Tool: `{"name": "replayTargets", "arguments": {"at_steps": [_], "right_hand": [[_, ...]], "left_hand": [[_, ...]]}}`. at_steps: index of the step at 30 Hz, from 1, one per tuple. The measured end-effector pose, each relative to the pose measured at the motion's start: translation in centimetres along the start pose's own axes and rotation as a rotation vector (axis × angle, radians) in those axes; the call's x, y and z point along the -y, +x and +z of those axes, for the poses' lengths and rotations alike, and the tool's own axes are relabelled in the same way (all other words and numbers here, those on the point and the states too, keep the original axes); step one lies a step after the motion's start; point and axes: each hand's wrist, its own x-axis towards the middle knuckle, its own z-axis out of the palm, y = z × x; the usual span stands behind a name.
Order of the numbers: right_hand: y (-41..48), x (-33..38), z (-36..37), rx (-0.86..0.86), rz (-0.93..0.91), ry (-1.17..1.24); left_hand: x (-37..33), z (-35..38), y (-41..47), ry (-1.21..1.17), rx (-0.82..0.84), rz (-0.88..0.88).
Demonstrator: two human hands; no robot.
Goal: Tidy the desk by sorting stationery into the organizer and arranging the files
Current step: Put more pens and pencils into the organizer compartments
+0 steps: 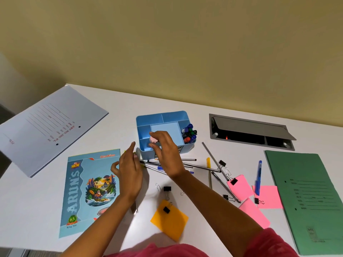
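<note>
A light blue organizer (161, 114) with several compartments stands mid-desk; markers (189, 133) stand in its right slot. My right hand (165, 153) hovers over its front left part and pinches a small pink thing (153, 139). My left hand (130, 173) is just left of the organizer, fingers curled round a thin yellow-green thing (135, 155) that is mostly hidden. Loose pens (196, 165) lie in front of the organizer, partly under my right wrist. A white file (50, 125) lies at far left and a green file (306, 197) at far right.
A blue notebook (89, 191) lies under my left forearm. Pink sticky notes (269, 196), an orange one (169, 219), binder clips (167, 189), a yellow pen (208, 162) and a blue pen (258, 177) are scattered at front right. A grey cable hatch (250, 127) stands open behind.
</note>
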Motion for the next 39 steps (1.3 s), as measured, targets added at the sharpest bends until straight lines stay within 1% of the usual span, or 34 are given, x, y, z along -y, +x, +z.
{"name": "replayTargets", "arguments": {"at_steps": [3, 5, 6, 11, 16, 22, 24, 25, 27, 29, 31, 33, 39], "right_hand": [[0.2, -0.9, 0.7, 0.073, -0.069, -0.104], [0.2, -2.0, 1.4, 0.121, -0.121, -0.236], [0.2, -2.4, 1.6, 0.129, -0.131, -0.293], [0.0, -2.6, 1.8, 0.137, -0.141, -0.423], [-0.2, -2.7, 2.2, 0.178, -0.166, -0.532], [-0.6, -2.4, 2.1, 0.180, -0.142, -0.488], [-1.0, -2.3, 1.5, 0.121, -0.137, -0.433], [-1.4, -2.2, 1.0, 0.065, -0.140, -0.398], [-2.3, -2.1, 0.2, -0.088, -0.177, -0.355], [-3.3, -2.2, -0.6, -0.227, -0.201, -0.381], [-4.5, -3.2, -1.4, -0.297, -0.116, -0.412], [-5.8, -4.7, -2.5, -0.319, 0.051, -0.385], [-9.4, -9.6, -5.7, -0.215, 0.289, -0.449]], "left_hand": [[-0.9, -0.1, 1.2, -0.191, 0.115, -0.162], [-1.3, -0.2, 2.1, -0.305, 0.145, -0.290], [-1.4, -0.3, 2.6, -0.340, 0.157, -0.322], [0.0, -0.4, 4.3, -0.445, 0.233, -0.401], [0.6, -0.4, 4.6, -0.457, 0.258, -0.420], [1.0, -0.5, 4.5, -0.485, 0.270, -0.428], [0.9, -0.4, 4.4, -0.472, 0.264, -0.429], [0.8, -0.4, 4.4, -0.472, 0.260, -0.435], [0.9, -0.3, 4.3, -0.468, 0.250, -0.432], [1.0, -0.2, 4.1, -0.428, 0.243, -0.418], [1.0, 0.0, 3.9, -0.424, 0.238, -0.422], [1.0, 0.1, 3.8, -0.441, 0.237, -0.421], [1.0, 0.2, 3.7, -0.447, 0.227, -0.416]]}}
